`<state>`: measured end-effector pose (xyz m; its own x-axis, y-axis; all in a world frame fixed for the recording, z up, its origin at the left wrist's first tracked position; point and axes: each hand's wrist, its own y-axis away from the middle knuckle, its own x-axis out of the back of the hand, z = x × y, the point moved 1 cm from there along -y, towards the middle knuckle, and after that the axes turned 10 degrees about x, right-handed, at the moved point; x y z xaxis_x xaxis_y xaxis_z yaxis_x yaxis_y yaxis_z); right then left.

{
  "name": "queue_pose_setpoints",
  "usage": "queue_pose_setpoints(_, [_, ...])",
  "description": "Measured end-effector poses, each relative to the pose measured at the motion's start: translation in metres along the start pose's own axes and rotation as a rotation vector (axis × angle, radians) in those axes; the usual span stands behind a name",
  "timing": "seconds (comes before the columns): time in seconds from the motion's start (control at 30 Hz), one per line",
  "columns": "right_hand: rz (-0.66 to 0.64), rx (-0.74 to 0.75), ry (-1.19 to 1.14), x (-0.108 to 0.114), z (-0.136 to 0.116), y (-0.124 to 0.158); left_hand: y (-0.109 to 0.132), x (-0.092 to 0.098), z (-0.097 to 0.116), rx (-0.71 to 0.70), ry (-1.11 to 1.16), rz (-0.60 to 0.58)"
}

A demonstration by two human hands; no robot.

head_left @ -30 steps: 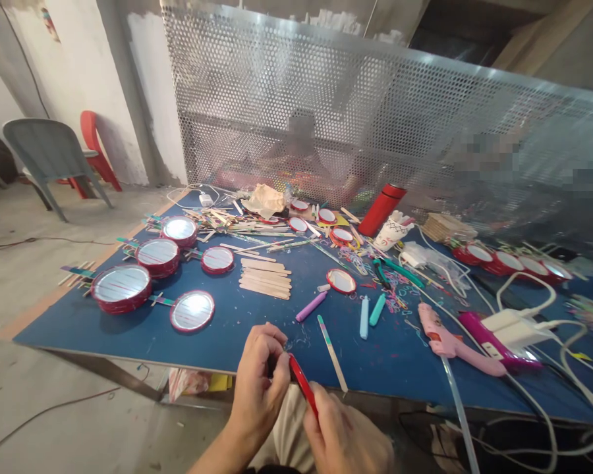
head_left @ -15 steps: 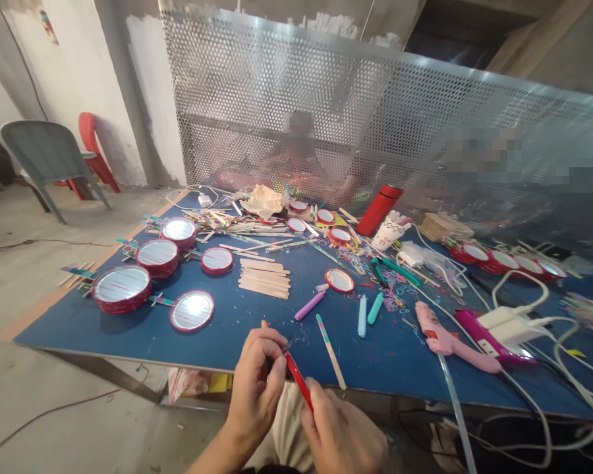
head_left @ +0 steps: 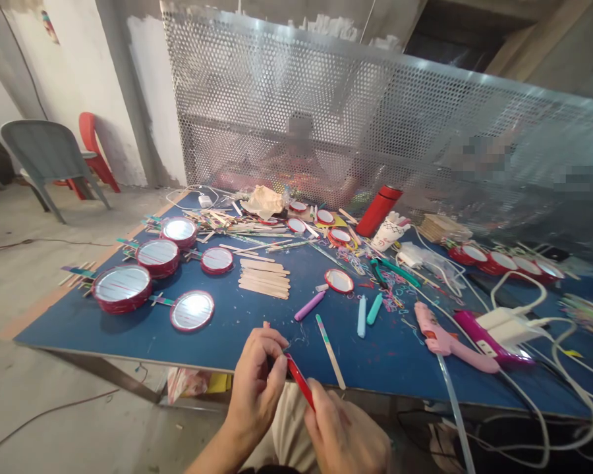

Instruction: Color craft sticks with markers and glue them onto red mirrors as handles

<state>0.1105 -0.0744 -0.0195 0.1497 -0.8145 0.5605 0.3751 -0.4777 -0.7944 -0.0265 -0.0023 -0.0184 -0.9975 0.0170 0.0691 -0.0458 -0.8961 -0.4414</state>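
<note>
Just past the table's front edge, my right hand (head_left: 343, 424) grips the near end of a red-rimmed piece (head_left: 301, 382), which I see almost edge-on. Its face is turned away, but the red edge resembles the rims of the round pieces on the table. My left hand (head_left: 259, 372) has its fingers curled and pinched at the far end of the same piece. Whether those fingers also hold something small is hidden. Right of the hands lies a craft stick with a coloured tip (head_left: 330, 351). A purple marker (head_left: 310, 306) lies beyond them.
Banjo-shaped pieces with red rims (head_left: 122, 288) stand at the left, near a row of plain craft sticks (head_left: 264, 278). A pink glue gun (head_left: 445, 342), white cables and a purple power strip (head_left: 497, 339) occupy the right. Behind are a red bottle (head_left: 379, 209) and a perforated metal sheet (head_left: 286, 99).
My right hand and the near end of the red-rimmed piece have shifted very slightly. My left hand keeps its pinch, and the table things have not moved.
</note>
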Motion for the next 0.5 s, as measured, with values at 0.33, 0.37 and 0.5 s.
queue_pose_setpoints(0.33, [0.054,-1.045,-0.636,0.005,-0.005,0.0,-0.003,0.002,-0.011,0.14,0.334,0.0])
queue_pose_setpoints(0.37, [0.071,-1.138,-0.726,0.006,-0.006,-0.004,-0.003,0.003,-0.012,0.151,0.327,-0.032])
queue_pose_setpoints(0.5, [0.119,-1.304,-0.955,-0.002,-0.001,-0.012,-0.004,0.006,-0.007,0.151,0.1,-0.254])
